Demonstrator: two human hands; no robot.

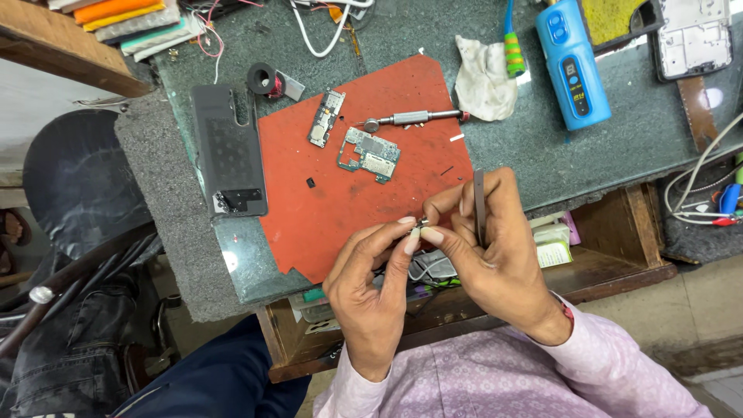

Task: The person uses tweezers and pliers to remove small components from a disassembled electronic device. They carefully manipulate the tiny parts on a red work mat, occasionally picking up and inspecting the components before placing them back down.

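Two hands meet at the near edge of the bench, fingertips together. Left hand point(371, 290): thumb and forefinger pinched on a tiny metal part point(422, 224), too small to identify. Right hand point(487, 248): fingers pinched on the same part from its 3 o'clock side, with dark tweezers point(479, 205) tucked upright under the thumb; their tips are hidden in the grip. Lilac sleeves run off the lower edge.

Beneath the hands, an open wooden shelf point(611, 263) holds small boxes and cables, mostly hidden by the wrists.

At 12 o'clock from the part, well apart from it, lies a red work mat point(348, 201). On it: a larger circuit board point(369, 153); a narrow circuit board point(326, 118) at its 10 o'clock; a screwdriver point(414, 118) lying crosswise at its 1 o'clock; a few dark specks, unreadable.

At 9 o'clock of the mat, a dark phone back cover point(229, 151), inner side up. Beyond it, a small spool of red wire point(265, 79).

At 1 o'clock of the mat, a crumpled white cloth point(484, 80); further right, a blue handheld device point(573, 66). Far right corner, a phone frame point(694, 37), cut off by the upper edge. Far left corner, stacked coloured pads point(131, 19), also cut off.
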